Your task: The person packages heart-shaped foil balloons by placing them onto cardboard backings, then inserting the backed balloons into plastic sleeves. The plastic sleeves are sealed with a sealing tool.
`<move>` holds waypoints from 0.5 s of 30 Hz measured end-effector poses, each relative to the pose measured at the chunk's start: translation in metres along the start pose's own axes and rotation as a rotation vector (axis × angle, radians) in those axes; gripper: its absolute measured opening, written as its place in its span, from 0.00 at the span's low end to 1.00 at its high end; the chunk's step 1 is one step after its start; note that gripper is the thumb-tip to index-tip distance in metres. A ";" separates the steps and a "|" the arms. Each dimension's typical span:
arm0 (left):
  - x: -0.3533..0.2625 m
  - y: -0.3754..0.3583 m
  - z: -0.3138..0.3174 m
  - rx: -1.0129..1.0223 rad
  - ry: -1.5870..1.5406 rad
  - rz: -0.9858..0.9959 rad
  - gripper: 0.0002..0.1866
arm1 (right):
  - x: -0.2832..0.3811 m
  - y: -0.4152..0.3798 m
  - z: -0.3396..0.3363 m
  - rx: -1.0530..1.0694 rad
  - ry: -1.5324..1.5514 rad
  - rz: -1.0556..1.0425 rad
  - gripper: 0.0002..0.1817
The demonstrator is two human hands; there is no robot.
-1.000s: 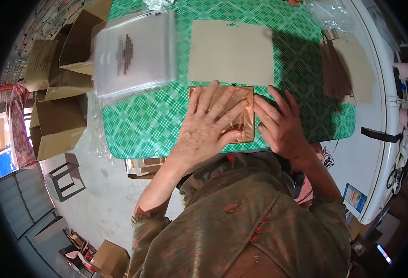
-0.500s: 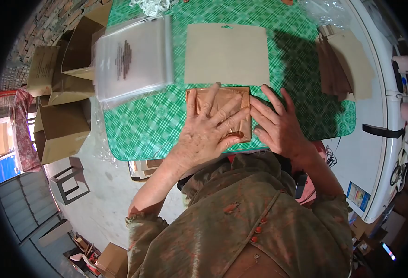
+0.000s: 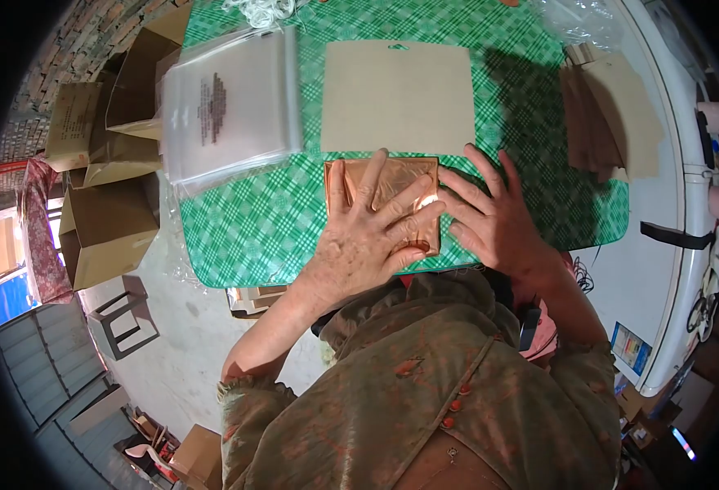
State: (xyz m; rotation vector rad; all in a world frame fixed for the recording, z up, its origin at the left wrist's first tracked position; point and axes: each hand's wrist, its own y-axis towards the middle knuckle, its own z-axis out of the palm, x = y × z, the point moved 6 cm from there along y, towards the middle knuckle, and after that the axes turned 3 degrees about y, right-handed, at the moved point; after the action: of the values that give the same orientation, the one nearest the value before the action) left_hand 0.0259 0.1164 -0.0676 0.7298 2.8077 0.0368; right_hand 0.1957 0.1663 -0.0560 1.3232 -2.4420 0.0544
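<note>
A flat, shiny copper-coloured packet (image 3: 392,175) lies near the front edge of the green checked table. Across it rests my left hand (image 3: 368,220), palm down with the fingers spread. My right hand (image 3: 490,216) is beside the packet's right edge, its fingers apart and the fingertips close to that edge. Just beyond the packet lies a beige card (image 3: 398,98) with a small hanging slot at its far side.
A stack of clear plastic bags (image 3: 233,106) lies at the table's left, near open cardboard boxes (image 3: 110,224). More beige cards (image 3: 621,114) are at the right. White string (image 3: 265,10) and crumpled clear plastic (image 3: 580,20) lie at the far side.
The view has shifted slightly. My left hand's fingers are spread a little wider, showing more of the packet, and the light on its surface has changed.
</note>
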 end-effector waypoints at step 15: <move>0.002 0.000 0.003 -0.018 -0.008 -0.011 0.32 | 0.003 0.015 -0.001 -0.201 0.008 -0.049 0.27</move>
State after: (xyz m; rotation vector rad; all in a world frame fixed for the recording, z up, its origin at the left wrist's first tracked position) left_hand 0.0249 0.1170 -0.0706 0.7082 2.8000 0.0570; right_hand 0.1826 0.1726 -0.0520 1.2901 -2.3362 -0.1923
